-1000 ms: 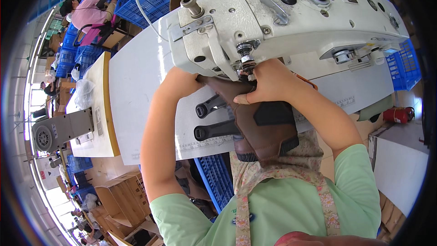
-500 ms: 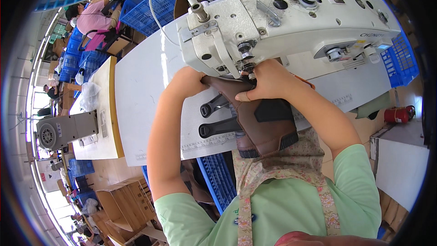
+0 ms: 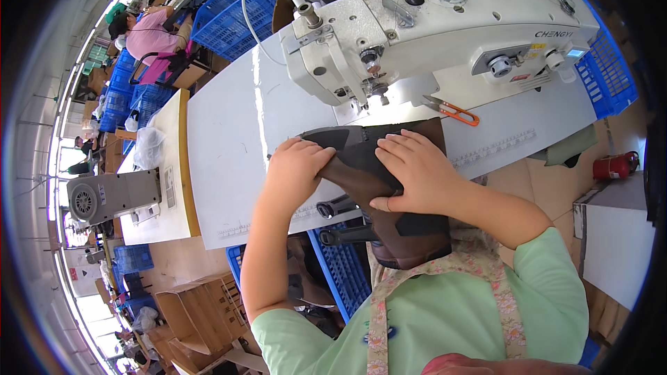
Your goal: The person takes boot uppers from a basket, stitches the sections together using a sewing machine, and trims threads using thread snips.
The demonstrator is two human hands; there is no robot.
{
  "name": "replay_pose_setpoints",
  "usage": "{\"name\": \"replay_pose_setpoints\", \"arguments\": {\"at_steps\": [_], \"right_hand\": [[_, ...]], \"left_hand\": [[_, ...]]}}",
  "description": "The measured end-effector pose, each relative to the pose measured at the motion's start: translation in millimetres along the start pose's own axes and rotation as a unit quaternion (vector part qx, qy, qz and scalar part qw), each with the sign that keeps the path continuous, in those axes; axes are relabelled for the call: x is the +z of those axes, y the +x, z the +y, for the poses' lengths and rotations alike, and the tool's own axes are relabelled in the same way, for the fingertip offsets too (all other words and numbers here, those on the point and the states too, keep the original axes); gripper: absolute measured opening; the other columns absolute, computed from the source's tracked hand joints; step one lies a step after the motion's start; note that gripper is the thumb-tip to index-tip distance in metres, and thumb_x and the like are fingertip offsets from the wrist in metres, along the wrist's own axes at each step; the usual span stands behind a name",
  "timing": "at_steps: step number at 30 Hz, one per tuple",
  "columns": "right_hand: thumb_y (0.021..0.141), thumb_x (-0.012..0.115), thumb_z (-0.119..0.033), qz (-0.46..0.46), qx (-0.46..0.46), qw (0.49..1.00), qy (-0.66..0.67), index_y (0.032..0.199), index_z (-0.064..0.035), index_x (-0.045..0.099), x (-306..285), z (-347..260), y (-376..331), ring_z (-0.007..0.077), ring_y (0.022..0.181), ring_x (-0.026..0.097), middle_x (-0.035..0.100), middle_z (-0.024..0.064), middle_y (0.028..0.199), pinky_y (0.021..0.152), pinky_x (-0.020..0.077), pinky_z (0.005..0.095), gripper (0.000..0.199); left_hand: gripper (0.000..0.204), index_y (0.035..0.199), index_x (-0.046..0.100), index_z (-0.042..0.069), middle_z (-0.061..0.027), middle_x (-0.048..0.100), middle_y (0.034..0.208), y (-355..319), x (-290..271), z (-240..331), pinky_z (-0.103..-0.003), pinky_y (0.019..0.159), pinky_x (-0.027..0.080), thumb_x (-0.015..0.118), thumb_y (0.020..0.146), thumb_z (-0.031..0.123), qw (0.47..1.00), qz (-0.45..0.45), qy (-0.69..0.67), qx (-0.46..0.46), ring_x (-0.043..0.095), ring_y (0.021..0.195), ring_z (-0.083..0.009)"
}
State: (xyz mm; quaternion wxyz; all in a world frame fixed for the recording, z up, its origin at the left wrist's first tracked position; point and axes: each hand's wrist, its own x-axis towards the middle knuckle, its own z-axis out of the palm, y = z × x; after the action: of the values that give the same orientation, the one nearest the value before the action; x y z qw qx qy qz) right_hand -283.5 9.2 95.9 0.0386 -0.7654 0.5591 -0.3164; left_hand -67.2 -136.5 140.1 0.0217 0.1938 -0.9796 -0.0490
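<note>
A brown and black boot (image 3: 368, 173) lies between my hands at the table's front side, its open top turned toward the sewing machine (image 3: 445, 35) and its lower end against my apron. My left hand (image 3: 295, 170) grips the left edge of the boot's top, fingers curled over it. Across the right side of the top, my right hand (image 3: 420, 173) holds on with fingers over the leather and thumb lower down. Two black straps (image 3: 339, 207) stick out to the boot's left. The machine's needle area stands beyond the boot, apart from it.
Orange-handled thread snips (image 3: 455, 112) lie on the white table (image 3: 226, 125) right of the needle area. A blue crate (image 3: 340, 271) with brown pieces sits below the table edge. Far left are a grey motor unit (image 3: 114, 196) and a seated person (image 3: 149, 35).
Both hands have drawn the boot away from the needle toward my body. My hands have shifted their hold on its top, and the snips now show fully.
</note>
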Motion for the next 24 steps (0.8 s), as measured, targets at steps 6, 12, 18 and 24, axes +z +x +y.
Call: {"name": "replay_pose_setpoints", "arguments": {"at_steps": [6, 12, 18, 24], "right_hand": [[0.079, 0.067, -0.048, 0.005, -0.046, 0.999, -0.022, 0.11, 0.0057, 0.064, -34, -32, -20, 0.0317, 0.122, 0.052, 0.06, 0.0188, 0.126, 0.108, 0.0355, 0.0462, 0.062], [0.082, 0.068, -0.019, 0.092, 0.104, 0.99, 0.007, 0.098, -0.0056, 0.067, -46, 37, -23, 0.0287, 0.104, 0.059, 0.063, 0.0115, 0.11, 0.086, 0.0481, 0.0422, 0.021], [0.085, 0.063, -0.013, 0.061, 0.216, 0.954, -0.2, 0.103, -0.0047, 0.064, -7, 124, -52, 0.0308, 0.096, 0.058, 0.06, 0.0096, 0.101, 0.084, 0.047, 0.0445, 0.02], [0.089, 0.06, -0.012, 0.131, 0.168, 0.968, -0.136, 0.097, 0.0, 0.057, -3, 139, -58, 0.0346, 0.091, 0.059, 0.059, 0.0145, 0.102, 0.078, 0.0484, 0.0426, 0.014]], "left_hand": [[0.037, 0.112, 0.066, 0.01, -0.0042, 0.069, 0.101, -38, -11, 42, -0.043, 0.099, 0.045, 0.063, 0.075, 0.008, 0.983, 0.124, 0.139, -0.003, 0.064, 0.103, -0.0203], [0.037, 0.11, 0.066, 0.012, -0.0031, 0.067, 0.102, -76, -12, 77, -0.045, 0.101, 0.045, 0.065, 0.074, 0.011, 0.96, 0.178, 0.211, 0.036, 0.063, 0.103, -0.0186], [0.034, 0.111, 0.066, 0.012, -0.0024, 0.067, 0.103, -79, -13, 87, -0.045, 0.101, 0.045, 0.066, 0.077, 0.01, 0.952, 0.221, 0.205, 0.057, 0.063, 0.105, -0.0182], [0.034, 0.112, 0.065, 0.012, -0.0019, 0.067, 0.103, -83, -15, 91, -0.045, 0.101, 0.045, 0.067, 0.078, 0.01, 0.949, 0.229, 0.208, 0.071, 0.063, 0.105, -0.0179]]}}
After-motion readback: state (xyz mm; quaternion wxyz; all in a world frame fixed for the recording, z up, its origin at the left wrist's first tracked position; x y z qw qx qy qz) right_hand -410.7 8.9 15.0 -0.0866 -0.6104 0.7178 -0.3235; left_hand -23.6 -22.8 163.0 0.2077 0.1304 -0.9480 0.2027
